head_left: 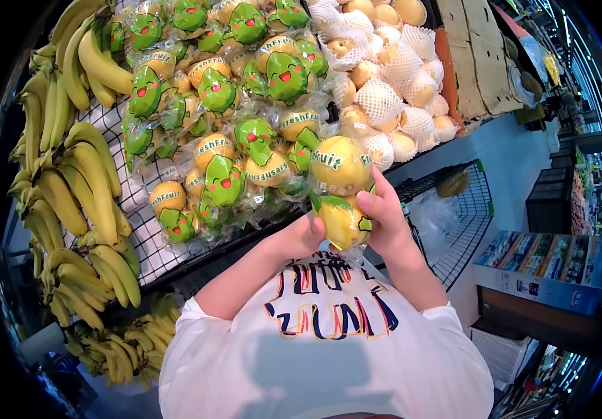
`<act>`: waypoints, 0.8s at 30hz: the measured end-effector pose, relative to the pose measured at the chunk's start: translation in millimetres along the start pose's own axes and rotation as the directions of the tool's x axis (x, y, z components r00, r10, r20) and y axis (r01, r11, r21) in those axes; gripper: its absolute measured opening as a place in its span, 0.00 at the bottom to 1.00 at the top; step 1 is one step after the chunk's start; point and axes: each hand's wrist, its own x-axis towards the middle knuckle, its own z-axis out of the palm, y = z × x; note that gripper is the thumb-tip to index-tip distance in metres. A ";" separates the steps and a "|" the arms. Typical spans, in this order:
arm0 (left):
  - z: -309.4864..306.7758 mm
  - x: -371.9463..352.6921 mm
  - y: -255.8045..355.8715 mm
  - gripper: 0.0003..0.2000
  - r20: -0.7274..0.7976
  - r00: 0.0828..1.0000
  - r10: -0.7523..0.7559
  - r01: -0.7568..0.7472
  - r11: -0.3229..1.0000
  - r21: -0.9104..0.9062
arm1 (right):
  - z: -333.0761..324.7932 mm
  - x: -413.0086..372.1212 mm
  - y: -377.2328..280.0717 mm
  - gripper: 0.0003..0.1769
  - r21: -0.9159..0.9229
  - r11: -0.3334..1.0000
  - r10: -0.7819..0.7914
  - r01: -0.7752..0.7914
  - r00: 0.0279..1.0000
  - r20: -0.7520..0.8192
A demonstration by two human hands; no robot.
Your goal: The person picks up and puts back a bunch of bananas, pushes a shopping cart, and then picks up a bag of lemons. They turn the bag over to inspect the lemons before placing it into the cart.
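Note:
Close in front of my chest is a clear plastic bag of yellow fruit point(339, 167), printed with "FreshFruit" lettering and a green cartoon figure. My right hand point(385, 213) grips its right side, the thumb pressed on the lower part. From the lower left, my left hand point(301, 239) holds it with fingers curled, partly hidden behind the bag. Just beyond lies a display of similar bagged fruit point(217, 91), each bag bearing the same lettering and green figure.
Bunches of bananas point(84, 181) lie along the left on a white tiled stand. Pale round fruit in white foam nets point(399, 84) fills the back right. A wire shopping cart point(465, 223) stands to my right, near a blue box of packages point(538, 269).

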 end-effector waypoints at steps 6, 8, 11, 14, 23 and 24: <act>-0.3 -2.3 -9.9 0.61 0.042 0.997 -0.057 0.063 0.989 -0.137 | -0.9 3.0 3.9 0.45 0.061 0.997 0.050 -0.052 0.998 0.038; 3.0 -3.6 -7.6 0.62 0.033 0.996 -0.080 0.085 0.974 -0.210 | -0.3 4.4 5.1 0.44 0.041 0.999 0.029 -0.030 0.999 0.031; 2.9 -5.3 -8.7 0.63 0.008 0.995 -0.103 0.102 0.974 -0.204 | 0.6 4.8 3.8 0.43 0.034 0.999 0.041 -0.042 0.999 0.027; -2.8 -6.9 -9.9 0.63 0.037 0.993 -0.110 0.115 0.979 -0.168 | 1.2 3.5 3.0 0.43 0.050 0.997 0.054 -0.055 0.998 0.017; -0.5 -6.3 -5.3 0.56 -0.024 0.998 -0.058 0.055 0.991 -0.126 | -0.8 -4.8 2.6 0.48 -0.029 0.999 0.018 -0.016 0.997 0.076; -1.7 -7.3 -6.6 0.55 -0.013 0.997 -0.071 0.069 0.987 -0.142 | -2.7 -5.4 3.6 0.49 -0.006 1.000 0.011 -0.010 0.996 0.087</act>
